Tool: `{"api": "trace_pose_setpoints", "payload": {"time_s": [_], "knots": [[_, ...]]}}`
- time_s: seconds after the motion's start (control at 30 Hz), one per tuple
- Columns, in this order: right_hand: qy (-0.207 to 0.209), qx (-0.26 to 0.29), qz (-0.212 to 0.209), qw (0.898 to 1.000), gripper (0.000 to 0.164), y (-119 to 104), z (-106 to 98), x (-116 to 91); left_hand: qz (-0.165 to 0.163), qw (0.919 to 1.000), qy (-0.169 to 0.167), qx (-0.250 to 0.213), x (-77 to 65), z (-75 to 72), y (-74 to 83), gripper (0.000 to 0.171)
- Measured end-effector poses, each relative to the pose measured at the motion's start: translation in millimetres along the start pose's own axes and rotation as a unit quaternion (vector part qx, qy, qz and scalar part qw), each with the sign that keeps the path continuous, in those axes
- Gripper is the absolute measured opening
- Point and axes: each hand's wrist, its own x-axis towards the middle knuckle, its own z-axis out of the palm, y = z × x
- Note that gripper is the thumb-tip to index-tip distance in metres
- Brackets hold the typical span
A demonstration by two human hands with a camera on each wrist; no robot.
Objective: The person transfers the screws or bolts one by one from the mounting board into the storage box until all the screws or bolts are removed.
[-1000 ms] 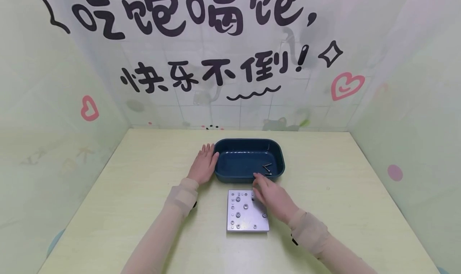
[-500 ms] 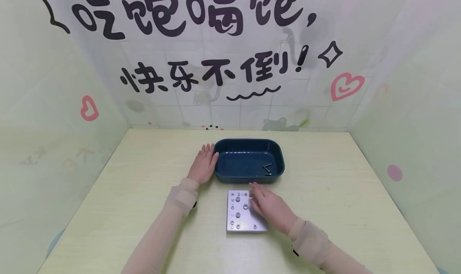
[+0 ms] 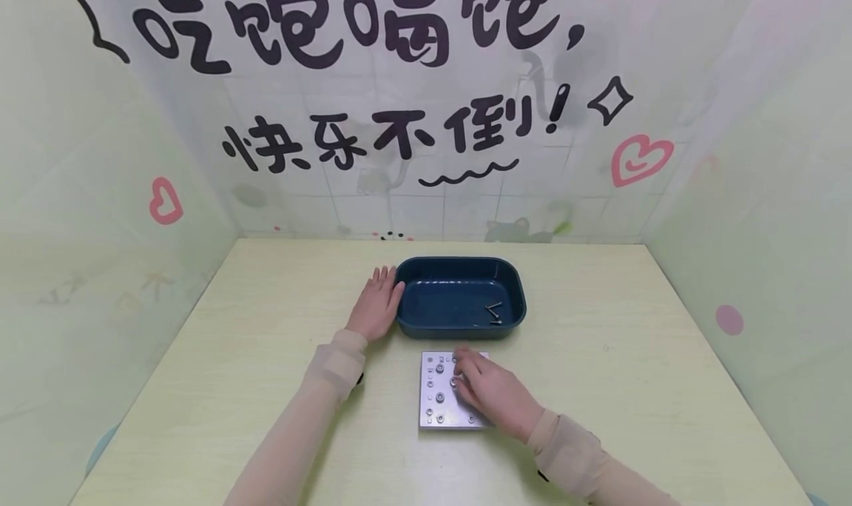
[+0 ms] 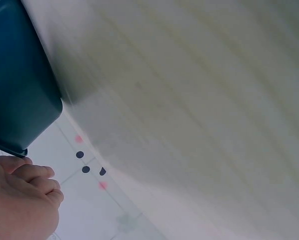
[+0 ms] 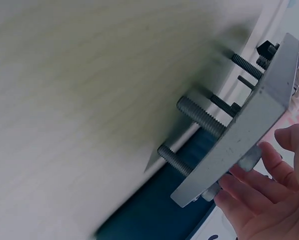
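Note:
In the head view my left hand (image 3: 374, 306) rests against the left end of a dark blue tray (image 3: 459, 334), its thumb at the rim. The left wrist view has the bent fingers (image 4: 37, 175) just beside the tray's rim (image 4: 24, 150). My right hand (image 3: 499, 395) lies over a silver metal plate (image 3: 455, 410) set with several bolts. Close up in the right wrist view, loosely bent fingers (image 5: 244, 190) touch or nearly touch a bolt head (image 5: 249, 159), with the thumb apart from it. Threaded bolt shanks (image 5: 202, 117) stick out of the plate's underside. The hand covers the plate's right part.
A few small screws (image 3: 494, 312) lie in the tray's right end. The tray stands just behind the plate on a pale wooden table (image 3: 299, 291). Printed curtain-like walls (image 3: 439, 210) enclose the table at the back and both sides.
My right hand has moved from the tray's front edge back toward me and slightly left, over the plate. The left hand, tray and plate have stayed where they were.

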Motion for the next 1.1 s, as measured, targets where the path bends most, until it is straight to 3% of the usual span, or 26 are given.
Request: {"api": "trace_pose_setpoints", "payload": {"time_s": [0.47,0.77,1.1], "knots": [[-0.017,-0.015,-0.022,0.999,0.02,-1.2,6.3,-2.3,0.007,1.0,0.006,-0.002,0.2,1.5,-1.8,0.063],[-0.074,-0.025,0.015,0.997,0.017,-4.0,4.6,1.3,0.006,0.9999,0.007,-0.004,0.2,1.7,-1.1,0.063],[-0.068,-0.031,0.012,0.997,0.015,-3.7,6.0,1.7,0.007,1.0,0.006,-0.002,0.8,1.8,-1.6,0.064]]}}
